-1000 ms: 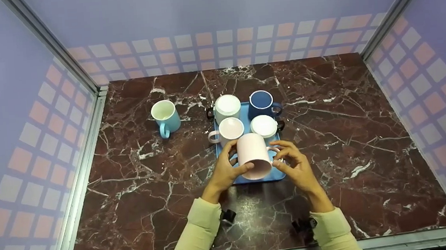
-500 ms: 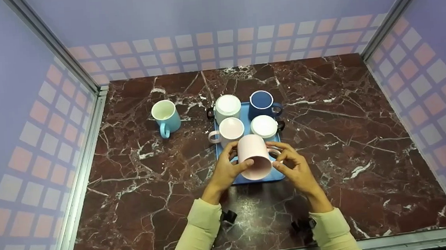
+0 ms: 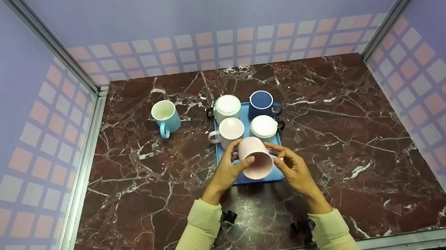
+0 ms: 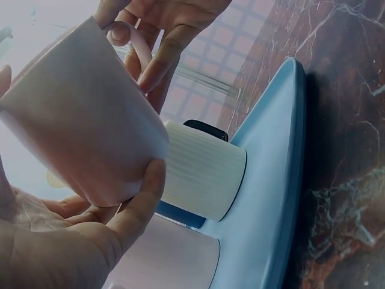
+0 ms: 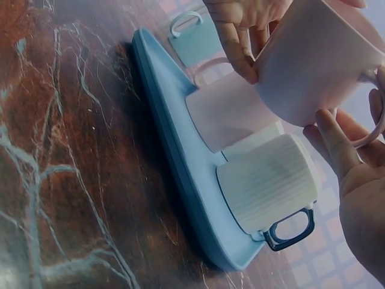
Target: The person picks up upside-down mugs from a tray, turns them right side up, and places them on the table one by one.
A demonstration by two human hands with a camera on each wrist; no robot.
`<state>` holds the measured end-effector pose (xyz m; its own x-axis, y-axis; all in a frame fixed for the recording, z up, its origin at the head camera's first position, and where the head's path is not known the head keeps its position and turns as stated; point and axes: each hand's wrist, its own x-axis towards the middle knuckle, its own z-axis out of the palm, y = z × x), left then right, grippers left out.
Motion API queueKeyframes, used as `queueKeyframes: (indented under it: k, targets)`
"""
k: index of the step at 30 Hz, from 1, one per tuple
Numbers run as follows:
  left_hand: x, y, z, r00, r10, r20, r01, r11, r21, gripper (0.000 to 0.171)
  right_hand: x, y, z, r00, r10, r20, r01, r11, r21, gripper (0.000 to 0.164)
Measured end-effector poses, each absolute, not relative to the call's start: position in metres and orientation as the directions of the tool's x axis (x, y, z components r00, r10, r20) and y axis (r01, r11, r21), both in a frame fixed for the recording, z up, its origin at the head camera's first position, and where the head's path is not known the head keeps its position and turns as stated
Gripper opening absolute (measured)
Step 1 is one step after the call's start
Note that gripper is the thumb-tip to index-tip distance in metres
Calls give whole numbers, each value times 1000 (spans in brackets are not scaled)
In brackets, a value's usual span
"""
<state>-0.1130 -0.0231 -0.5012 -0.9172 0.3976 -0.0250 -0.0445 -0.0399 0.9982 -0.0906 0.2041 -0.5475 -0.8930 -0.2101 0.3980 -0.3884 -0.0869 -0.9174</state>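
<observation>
A pink mug (image 3: pixel 251 146) is held up over the front of the blue tray (image 3: pixel 220 150), its mouth tipped toward the head camera. My left hand (image 3: pixel 226 171) grips its left side, thumb at the rim and fingers round the body. With my right hand (image 3: pixel 294 169) I pinch the mug's handle (image 5: pixel 380 114) on the other side. Behind it on the tray stand another pink mug (image 3: pixel 231 130), two white mugs with black handles, one at the right (image 3: pixel 264 126) and one at the back left (image 3: pixel 227 105), and a dark blue mug (image 3: pixel 261 100).
A light blue mug (image 3: pixel 169 119) stands upright on the marbled tabletop (image 3: pixel 144 177), left of the tray. Patterned panels (image 3: pixel 223 23) enclose the back and both sides. A metal rail (image 3: pixel 411 240) runs along the front edge.
The pink mug in my hands has tilted further, so more of its inside faces the head camera. My right fingers have shifted slightly at the handle. The mugs on the tray have not moved.
</observation>
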Motion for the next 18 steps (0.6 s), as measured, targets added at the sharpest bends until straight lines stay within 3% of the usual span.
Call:
queueKeyframes:
  k: [8, 18]
  targets:
    - [-111, -25, -504, -898, 439, 20, 24, 4, 1000, 80, -91, 202, -548, -910, -171, 377, -372, -60, -926, 12]
    - [-111, -24, -507, -837, 518, 178, 186, -37, 982, 103, -91, 199, -546, -945, -92, 314, -301, -130, -945, 19]
